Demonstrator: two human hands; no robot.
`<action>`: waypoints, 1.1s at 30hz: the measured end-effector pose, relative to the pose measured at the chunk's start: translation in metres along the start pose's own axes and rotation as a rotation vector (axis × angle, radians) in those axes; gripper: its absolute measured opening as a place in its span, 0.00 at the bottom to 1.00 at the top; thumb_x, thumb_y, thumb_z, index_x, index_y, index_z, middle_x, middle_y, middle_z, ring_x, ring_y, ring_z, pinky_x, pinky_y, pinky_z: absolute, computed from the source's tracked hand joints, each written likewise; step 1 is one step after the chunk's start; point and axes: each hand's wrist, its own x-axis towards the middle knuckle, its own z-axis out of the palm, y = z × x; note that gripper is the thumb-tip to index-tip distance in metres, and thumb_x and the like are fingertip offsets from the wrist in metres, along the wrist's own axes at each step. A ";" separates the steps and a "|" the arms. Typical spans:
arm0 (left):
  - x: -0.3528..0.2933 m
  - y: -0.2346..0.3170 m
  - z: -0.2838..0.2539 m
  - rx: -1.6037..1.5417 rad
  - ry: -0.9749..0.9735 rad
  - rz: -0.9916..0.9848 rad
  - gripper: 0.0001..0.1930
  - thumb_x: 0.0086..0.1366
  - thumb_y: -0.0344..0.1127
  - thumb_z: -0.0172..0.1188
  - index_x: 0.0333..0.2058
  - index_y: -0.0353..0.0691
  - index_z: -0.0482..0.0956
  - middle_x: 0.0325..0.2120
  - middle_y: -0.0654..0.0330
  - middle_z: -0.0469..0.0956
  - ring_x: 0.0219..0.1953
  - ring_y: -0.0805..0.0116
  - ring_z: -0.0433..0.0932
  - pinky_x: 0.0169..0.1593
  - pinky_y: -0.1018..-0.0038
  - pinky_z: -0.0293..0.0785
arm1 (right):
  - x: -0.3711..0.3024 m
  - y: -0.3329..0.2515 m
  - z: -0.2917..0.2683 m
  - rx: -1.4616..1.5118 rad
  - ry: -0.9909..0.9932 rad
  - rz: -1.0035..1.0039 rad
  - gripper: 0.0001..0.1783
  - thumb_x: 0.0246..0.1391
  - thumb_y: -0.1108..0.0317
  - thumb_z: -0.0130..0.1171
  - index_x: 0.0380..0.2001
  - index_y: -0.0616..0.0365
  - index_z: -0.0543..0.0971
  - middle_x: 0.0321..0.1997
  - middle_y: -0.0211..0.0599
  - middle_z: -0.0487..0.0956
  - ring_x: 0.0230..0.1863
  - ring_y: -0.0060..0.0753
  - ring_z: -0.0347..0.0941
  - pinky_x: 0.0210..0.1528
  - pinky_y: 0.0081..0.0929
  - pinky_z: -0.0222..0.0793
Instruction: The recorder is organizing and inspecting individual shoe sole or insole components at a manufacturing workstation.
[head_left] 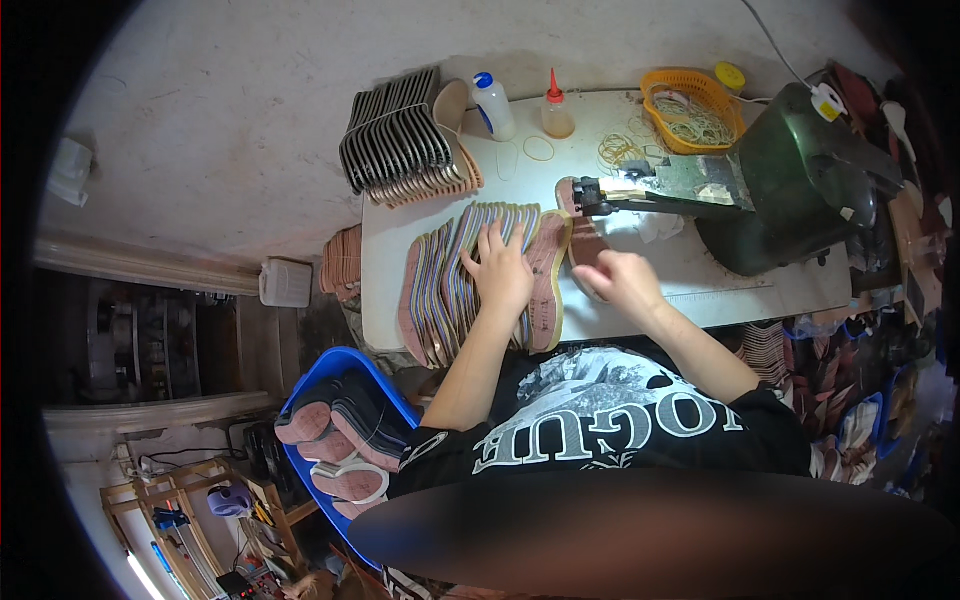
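Note:
My left hand (503, 272) lies with fingers spread on a row of shoe insoles (428, 290), pinkish-brown with pale and yellowish edges, packed on their sides on the white table. One insole (546, 285) at the row's right end shows its broad pink face. To the right, a single reddish-brown insole (588, 243) has its far end beneath the lit head of a green sewing machine (597, 196). My right hand (625, 287) is closed at that insole's near end, fingers curled and thumb against its edge. The palm side of this hand is hidden.
Dark stacked soles (397, 140) stand at the far left of the table (700, 305). Behind are a blue-capped bottle (493, 108), a red-tipped bottle (557, 115) and a yellow basket (735, 125) of rubber bands. A blue crate (385, 375) with bundled soles sits left of me.

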 end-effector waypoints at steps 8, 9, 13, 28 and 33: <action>0.020 -0.011 0.007 -0.029 0.062 -0.070 0.24 0.59 0.36 0.56 0.56 0.47 0.69 0.59 0.54 0.61 0.64 0.55 0.54 0.61 0.40 0.45 | 0.001 -0.014 0.060 0.686 -0.440 0.132 0.16 0.50 0.64 0.59 0.38 0.65 0.78 0.28 0.45 0.80 0.30 0.34 0.78 0.35 0.33 0.73; 0.019 -0.017 0.009 -0.062 0.072 -0.052 0.24 0.59 0.38 0.56 0.56 0.48 0.69 0.58 0.53 0.62 0.63 0.54 0.55 0.62 0.45 0.47 | 0.001 -0.021 0.042 0.359 -0.396 0.023 0.15 0.49 0.66 0.59 0.38 0.65 0.78 0.27 0.48 0.80 0.29 0.37 0.78 0.36 0.35 0.72; 0.013 -0.032 0.014 -0.635 0.349 0.135 0.25 0.63 0.46 0.55 0.56 0.43 0.67 0.57 0.53 0.64 0.61 0.54 0.60 0.62 0.56 0.53 | -0.018 -0.031 -0.028 0.257 -0.330 -0.352 0.14 0.48 0.67 0.59 0.36 0.66 0.79 0.26 0.45 0.80 0.27 0.34 0.76 0.35 0.33 0.71; 0.002 0.080 -0.074 -1.954 -0.492 0.062 0.19 0.60 0.36 0.64 0.46 0.36 0.71 0.38 0.62 0.78 0.37 0.77 0.76 0.42 0.80 0.73 | 0.002 0.001 -0.037 1.433 -0.679 -0.149 0.26 0.53 0.50 0.61 0.40 0.65 0.77 0.34 0.35 0.79 0.36 0.25 0.77 0.41 0.25 0.76; 0.000 0.077 -0.079 -1.792 -0.362 0.111 0.18 0.57 0.31 0.67 0.44 0.35 0.73 0.39 0.61 0.79 0.39 0.76 0.77 0.44 0.78 0.73 | 0.010 -0.004 -0.082 1.241 -0.797 0.005 0.14 0.53 0.62 0.63 0.33 0.64 0.80 0.28 0.29 0.78 0.28 0.19 0.75 0.33 0.18 0.74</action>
